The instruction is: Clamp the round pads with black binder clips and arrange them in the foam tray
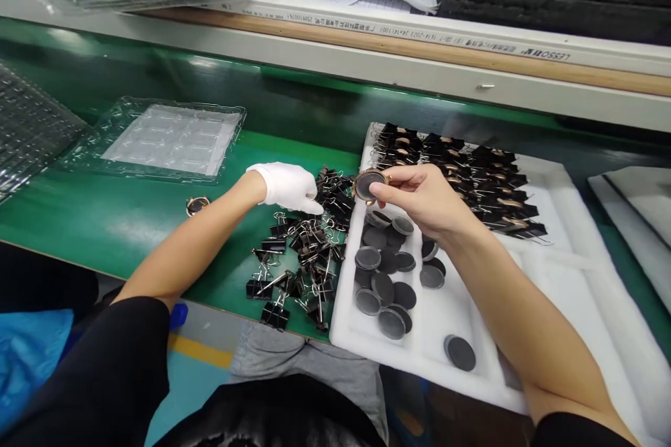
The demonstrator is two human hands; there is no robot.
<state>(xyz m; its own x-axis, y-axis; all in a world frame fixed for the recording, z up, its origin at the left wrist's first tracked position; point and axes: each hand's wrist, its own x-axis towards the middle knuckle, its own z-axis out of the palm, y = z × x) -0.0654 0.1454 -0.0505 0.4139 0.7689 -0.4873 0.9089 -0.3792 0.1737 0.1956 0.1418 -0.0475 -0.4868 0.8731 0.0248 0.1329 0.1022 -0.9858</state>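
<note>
Clear plastic trays (31, 126) stand stacked at the left end of a green worktable (131, 230), across from where I watch. Beside them lies a single clear tray (239, 127), a white sheet (168, 140) showing within its rim, and near it a small gold-rimmed piece (197, 206) rests on the table. The worker's left hand (290, 186), in a white glove, reaches to a heap of black binder clips (309, 244); I cannot tell whether its fingers have closed on one. Just to the right, the bare right hand (419, 195) pinches a gold-rimmed round case (370, 186) between thumb and fingers, its dark face up, over the left edge of a white foam tray (367, 345). In that tray's near left section, dark round discs (382, 286) lie scattered and overlapping, with a disc pair (460, 353) apart near the front. Its back section holds rows of clipped gold-rimmed pieces (461, 167). More white foam (637, 195) sits at the far right.
</note>
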